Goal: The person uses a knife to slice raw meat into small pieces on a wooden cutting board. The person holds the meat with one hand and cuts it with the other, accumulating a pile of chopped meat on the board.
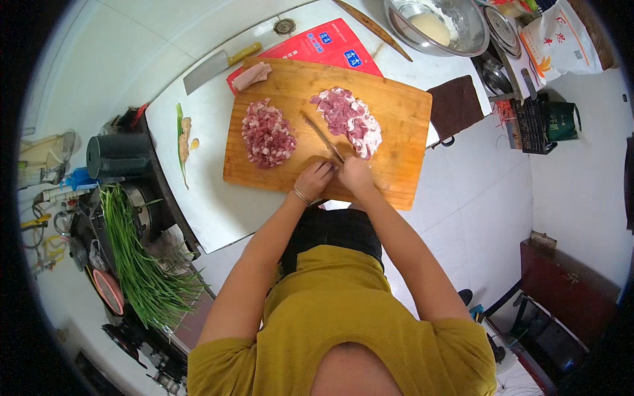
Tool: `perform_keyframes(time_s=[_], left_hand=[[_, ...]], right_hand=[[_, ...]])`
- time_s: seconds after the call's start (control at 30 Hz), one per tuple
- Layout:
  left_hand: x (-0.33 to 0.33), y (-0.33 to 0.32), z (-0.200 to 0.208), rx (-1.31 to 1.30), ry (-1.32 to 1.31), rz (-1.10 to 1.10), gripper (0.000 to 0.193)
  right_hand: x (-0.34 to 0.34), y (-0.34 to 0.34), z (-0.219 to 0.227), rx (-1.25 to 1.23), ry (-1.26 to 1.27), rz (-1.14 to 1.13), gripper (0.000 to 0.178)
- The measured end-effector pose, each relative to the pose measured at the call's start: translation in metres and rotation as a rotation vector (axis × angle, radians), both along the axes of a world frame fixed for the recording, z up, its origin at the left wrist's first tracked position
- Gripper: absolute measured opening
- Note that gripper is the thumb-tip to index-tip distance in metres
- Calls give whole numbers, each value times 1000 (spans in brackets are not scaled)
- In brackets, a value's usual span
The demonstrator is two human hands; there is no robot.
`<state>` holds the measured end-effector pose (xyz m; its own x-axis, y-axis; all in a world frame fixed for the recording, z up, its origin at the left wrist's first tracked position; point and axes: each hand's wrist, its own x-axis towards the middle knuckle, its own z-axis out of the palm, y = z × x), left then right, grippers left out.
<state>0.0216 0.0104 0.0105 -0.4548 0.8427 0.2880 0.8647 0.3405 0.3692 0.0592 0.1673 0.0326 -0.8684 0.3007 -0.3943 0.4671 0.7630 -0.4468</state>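
My right hand (356, 175) grips a knife (322, 137), its blade angled up and left across the wooden cutting board (396, 132). Close beside it, by the board's near edge, my left hand (314, 179) has its fingers bent together; whatever they may hold is hidden. Left of the blade lies a heap of diced meat (267, 135). Sliced meat (350, 122) with pale fat is spread to the right of the blade. A pale pink piece of meat or skin (252, 76) rests at the board's far left corner.
A cleaver (214, 71) lies beyond the board beside a red sheet (317, 49). Ginger (185, 138) and green onion sit at left. A metal bowl (472, 33) holds dough (430, 29). Long green stalks (142, 264) hang at lower left. A dark brown cloth (456, 109) is right.
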Motion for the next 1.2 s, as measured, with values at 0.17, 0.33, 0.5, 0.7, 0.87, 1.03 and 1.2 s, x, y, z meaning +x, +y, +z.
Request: perform_keyframes(time_s=[0.17, 0.33, 0.5, 0.7, 0.87, 1.03, 1.2], left_hand=[[4, -7, -8, -53, -25, 40, 31], [2, -7, -15, 1, 58, 10, 31], [2, 3, -11, -40, 41, 64, 28], [-1, 2, -20, -3, 44, 44, 21], [-4, 4, -10, 23, 74, 6, 23], [-1, 1, -11, 0, 18, 35, 19], [1, -2, -12, 38, 50, 19, 19]], right_hand=[[32, 2, 36, 14, 4, 43, 15], [48, -12, 28, 87, -31, 49, 13], [42, -14, 19, 42, -106, 19, 17], [68, -9, 24, 71, -204, 37, 19], [15, -23, 19, 52, -166, 82, 18], [66, -10, 24, 92, -146, 53, 18], [60, -5, 26, 51, -167, 25, 15]])
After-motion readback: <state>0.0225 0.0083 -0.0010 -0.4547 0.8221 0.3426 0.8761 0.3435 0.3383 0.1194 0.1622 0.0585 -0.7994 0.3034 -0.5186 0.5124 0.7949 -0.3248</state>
